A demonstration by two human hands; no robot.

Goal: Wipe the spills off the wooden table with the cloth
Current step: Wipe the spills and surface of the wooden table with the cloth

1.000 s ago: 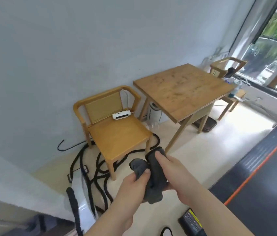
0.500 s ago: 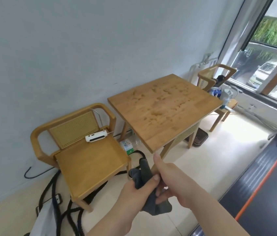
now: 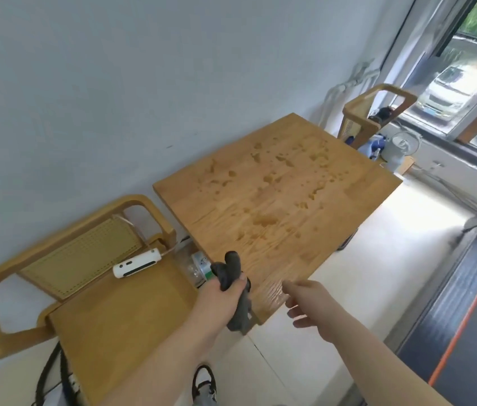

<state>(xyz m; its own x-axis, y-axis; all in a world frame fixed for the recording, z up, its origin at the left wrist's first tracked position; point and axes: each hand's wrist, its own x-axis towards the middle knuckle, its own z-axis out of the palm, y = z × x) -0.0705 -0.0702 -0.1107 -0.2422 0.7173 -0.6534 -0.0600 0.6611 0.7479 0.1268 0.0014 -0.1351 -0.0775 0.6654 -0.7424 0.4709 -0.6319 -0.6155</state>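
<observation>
Nearest us, a dark shoe (image 3: pixel 204 388) shows at the bottom edge, partly cut off. Our left hand (image 3: pixel 222 294) is clenched around the bunched dark grey cloth (image 3: pixel 232 284); our fingers hide its middle, one lump pokes above the fist and a tail hangs below, covering the near corner of the square wooden surface (image 3: pixel 278 206). Our right hand (image 3: pixel 309 300) hovers just beside it with the fingers spread and slightly blurred, its grip released and holding nothing. Left stands a wooden armchair with a cane back (image 3: pixel 84 276) bearing a white oblong device (image 3: pixel 137 263). Farther on, scattered wet spills (image 3: pixel 266 221) dot the surface, well apart from the cloth. A second wooden chair (image 3: pixel 375 115) sits beyond, its contents too small to tell.
</observation>
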